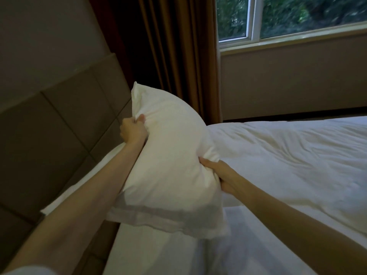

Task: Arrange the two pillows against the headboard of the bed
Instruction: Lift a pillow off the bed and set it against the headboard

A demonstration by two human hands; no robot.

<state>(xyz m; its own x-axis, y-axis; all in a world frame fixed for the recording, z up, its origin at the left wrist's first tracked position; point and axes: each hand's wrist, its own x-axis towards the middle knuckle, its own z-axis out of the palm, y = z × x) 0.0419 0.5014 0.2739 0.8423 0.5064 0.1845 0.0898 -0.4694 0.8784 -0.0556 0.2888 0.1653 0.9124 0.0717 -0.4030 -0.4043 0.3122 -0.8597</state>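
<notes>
Gripping white pillow (170, 155) w/ both hands: left hand (132, 130) fingers clenched on far edge, right hand (222, 176) pinching near side, above bed (288, 155), beside headboard (65, 120).

Single head-worn wide-angle view, tilted, looking forward and down along both forearms. Close over the bed (288, 155); headboard (59, 120) at left, window (288, 16) far upper right. No second view.

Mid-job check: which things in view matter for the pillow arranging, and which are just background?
Job: pillow, gripped by left hand and right hand; headboard; bed.
Background: duvet, curtain, window. Second pillow not clearly visible.
</notes>
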